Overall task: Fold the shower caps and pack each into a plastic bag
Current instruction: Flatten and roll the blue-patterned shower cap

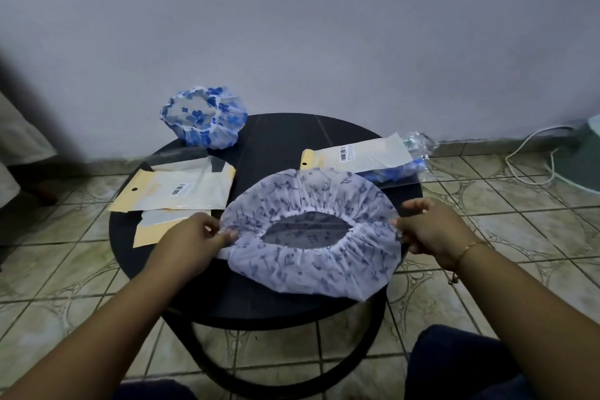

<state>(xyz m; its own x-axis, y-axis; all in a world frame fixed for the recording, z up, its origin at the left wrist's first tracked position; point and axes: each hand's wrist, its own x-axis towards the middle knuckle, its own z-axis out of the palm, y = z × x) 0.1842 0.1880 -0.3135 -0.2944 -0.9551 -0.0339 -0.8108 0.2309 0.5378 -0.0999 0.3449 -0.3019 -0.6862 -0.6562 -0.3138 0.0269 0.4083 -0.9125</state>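
Note:
A pale lilac shower cap point(311, 261) with grey-blue flowers lies spread on the round black table point(279, 136), its elastic opening facing up. My left hand point(194, 237) pinches the cap's left edge. My right hand point(428, 224) pinches its right edge, so the cap is stretched between them. A second cap point(203, 122), white with bright blue flowers, sits puffed up at the table's far left edge. Flat plastic bags with cream backing and barcode labels point(175, 191) lie to the left. Another bag point(357, 153) lies at the far right.
Crumpled clear plastic with something blue in it point(409, 166) lies behind the right bag at the table's edge. A white cable point(532, 159) runs over the tiled floor at right, by a pale green object point(584, 156). The wall stands close behind.

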